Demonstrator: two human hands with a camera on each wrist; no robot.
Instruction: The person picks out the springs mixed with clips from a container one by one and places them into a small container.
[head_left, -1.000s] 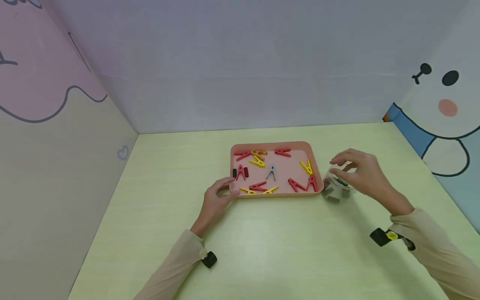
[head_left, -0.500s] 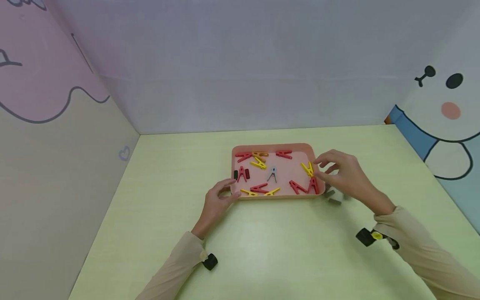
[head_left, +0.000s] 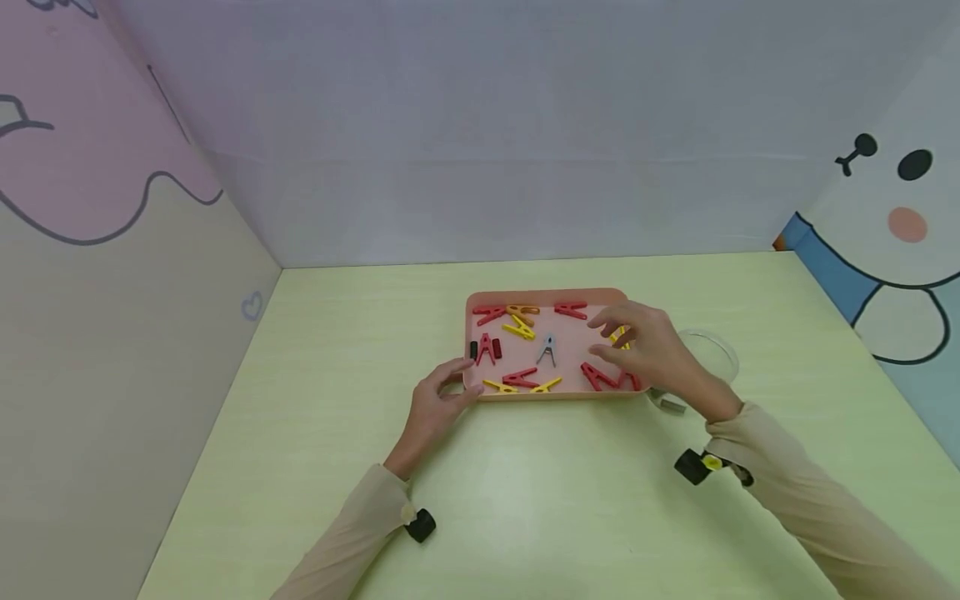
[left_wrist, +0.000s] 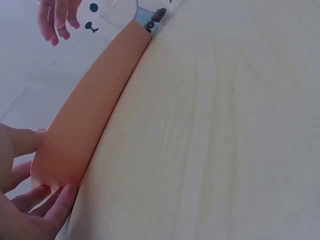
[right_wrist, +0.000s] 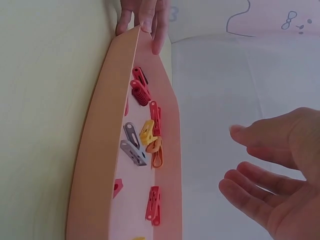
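My left hand [head_left: 437,404] grips the near left corner of a pink-orange tray [head_left: 573,346], its thumb on the front wall in the left wrist view. Several clothespins lie in the tray: red [head_left: 597,377], yellow [head_left: 519,327], one orange [head_left: 522,309] and one grey [head_left: 549,350]. Over the tray's right part is my right hand [head_left: 645,342], thumb and fingers spread apart with nothing between them. It partly hides a yellow clothespin [head_left: 621,337] and a red one. In the right wrist view, the grey clothespin [right_wrist: 134,147] lies beside a yellow one.
A clear round container [head_left: 711,335] stands just right of the tray, partly behind my right hand, with greyish pieces [head_left: 670,406] showing in it. The pale wooden table [head_left: 525,500] has a back wall [head_left: 525,167] and side walls with cartoon drawings.
My right hand has moved left, from above the clear container to over the tray's right part. The left hand has stayed on the tray's corner.
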